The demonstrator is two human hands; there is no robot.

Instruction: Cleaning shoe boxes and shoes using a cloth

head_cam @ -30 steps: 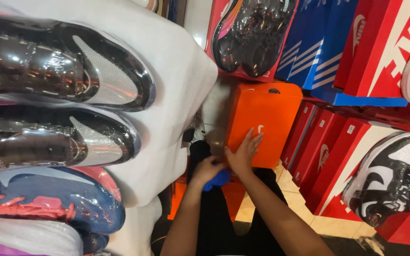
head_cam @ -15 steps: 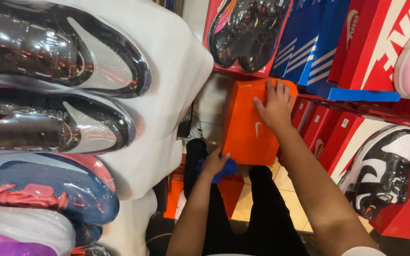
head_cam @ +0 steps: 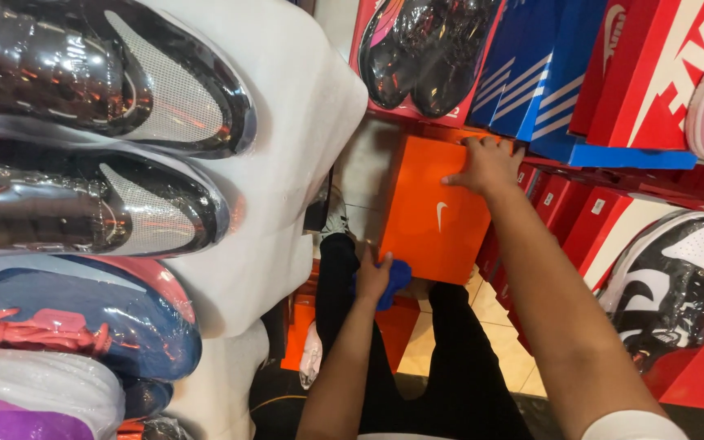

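An orange shoe box point(head_cam: 437, 213) stands on edge in front of me, over my black-trousered legs. My right hand point(head_cam: 486, 163) grips its top far edge, fingers curled over the rim. My left hand point(head_cam: 372, 277) is closed on a blue cloth point(head_cam: 397, 279), pressed against the box's lower left corner.
Plastic-wrapped shoes point(head_cam: 99, 77) sit on a white display shelf point(head_cam: 303, 122) at the left. Red boxes point(head_cam: 662, 57) and blue boxes point(head_cam: 531, 73) are stacked at the right, with a black-and-white shoe point(head_cam: 670, 277) on them. More orange boxes point(head_cam: 303, 334) lie on the tiled floor point(head_cam: 499, 334).
My right hand has climbed from the box's lower front to its top edge and the box has lifted and turned more upright. My left hand with the cloth stayed low by the box.
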